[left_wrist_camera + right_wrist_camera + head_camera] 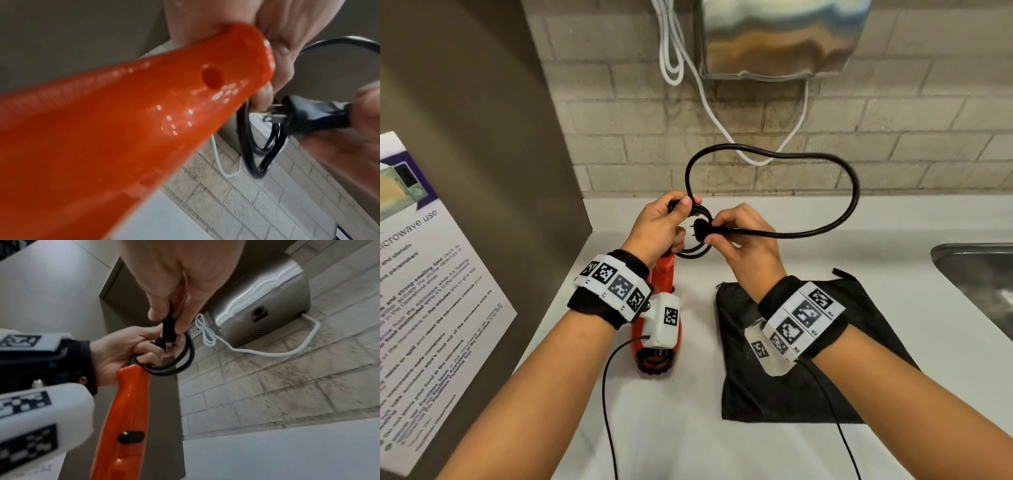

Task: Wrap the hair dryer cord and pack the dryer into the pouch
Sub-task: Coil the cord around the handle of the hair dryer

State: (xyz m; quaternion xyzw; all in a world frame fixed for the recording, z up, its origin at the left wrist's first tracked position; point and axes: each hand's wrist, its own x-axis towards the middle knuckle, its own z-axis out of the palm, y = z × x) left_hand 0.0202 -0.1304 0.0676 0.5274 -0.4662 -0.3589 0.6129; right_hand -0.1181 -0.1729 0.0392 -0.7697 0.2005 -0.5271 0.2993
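An orange hair dryer [654, 346] hangs above the white counter, nozzle toward me, its handle [123, 410] rising to my left hand [664, 226]. That hand grips small coils of the black cord [856, 192] at the handle's end [236, 53]. My right hand [739, 233] pinches the cord's plug [316, 115], whose prongs point into the coils [179, 368]. A large loose loop of cord stands in the air behind both hands. The black pouch [774, 387] lies flat on the counter under my right wrist.
A steel hand dryer [780, 37] hangs on the brick wall with a white cable [709, 109] looping below it. A steel sink [983, 274] is at the right edge. A brown panel with a microwave notice [431, 274] stands at the left.
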